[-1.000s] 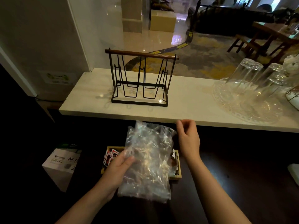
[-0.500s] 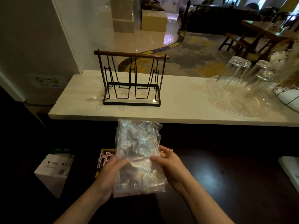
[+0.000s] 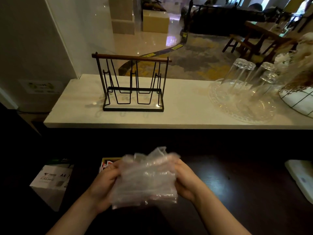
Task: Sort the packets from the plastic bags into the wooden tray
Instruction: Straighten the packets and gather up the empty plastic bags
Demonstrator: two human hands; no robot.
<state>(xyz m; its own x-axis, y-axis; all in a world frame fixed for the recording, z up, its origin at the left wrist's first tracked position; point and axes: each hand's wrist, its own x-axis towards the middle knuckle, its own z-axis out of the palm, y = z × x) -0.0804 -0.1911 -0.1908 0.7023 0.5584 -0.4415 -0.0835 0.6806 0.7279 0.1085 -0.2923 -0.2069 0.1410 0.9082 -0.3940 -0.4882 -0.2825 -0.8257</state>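
A crumpled clear plastic bag (image 3: 145, 178) is folded between both hands over the dark table. My left hand (image 3: 103, 185) grips its left side and my right hand (image 3: 184, 180) grips its right side. Behind the bag, only the far left corner of the wooden tray (image 3: 110, 158) shows, with red and white packets (image 3: 105, 165) standing in it. The rest of the tray is hidden by the bag and my hands.
A white A4 paper box (image 3: 50, 180) sits left of the tray. On the pale counter stand a black wire rack (image 3: 133, 85) with a wooden bar and a glass platter (image 3: 242, 106) with upturned glasses. A white object (image 3: 301, 177) lies at the right edge.
My right hand came down from the counter edge and took the bag's right side. The bag, upright before, is now folded down and squeezed flatter between both hands.
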